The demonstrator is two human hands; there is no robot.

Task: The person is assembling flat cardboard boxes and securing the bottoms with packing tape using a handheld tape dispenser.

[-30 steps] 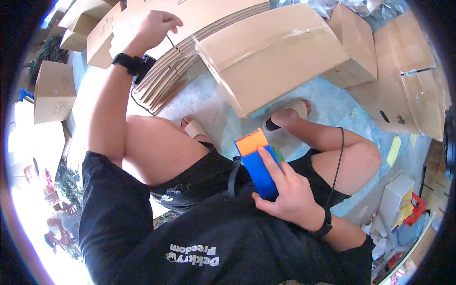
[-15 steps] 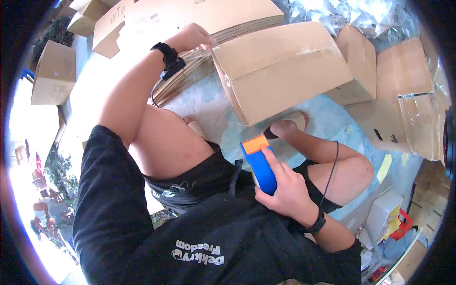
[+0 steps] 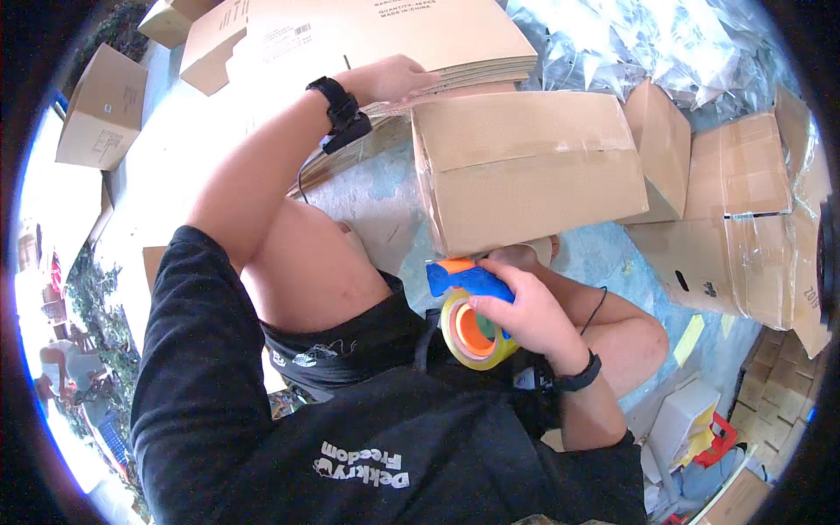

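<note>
Tape dispenser [image 3: 477,278] turned since earlier frame, roll [image 3: 471,335] facing me | my right hand [image 3: 529,311] grasps it near carton [image 3: 534,179] | my left hand [image 3: 394,80] at carton's far-left corner; finger grip: cannot tell

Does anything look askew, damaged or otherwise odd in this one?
Mildly, yes. The box at far right looks untidy: creased clear tape runs over it, and what seems a flap sticks up. A yellow strip lies on the floor like stray litter. The tape dispenser shows no obvious damage, and nothing looks spilled.
</note>
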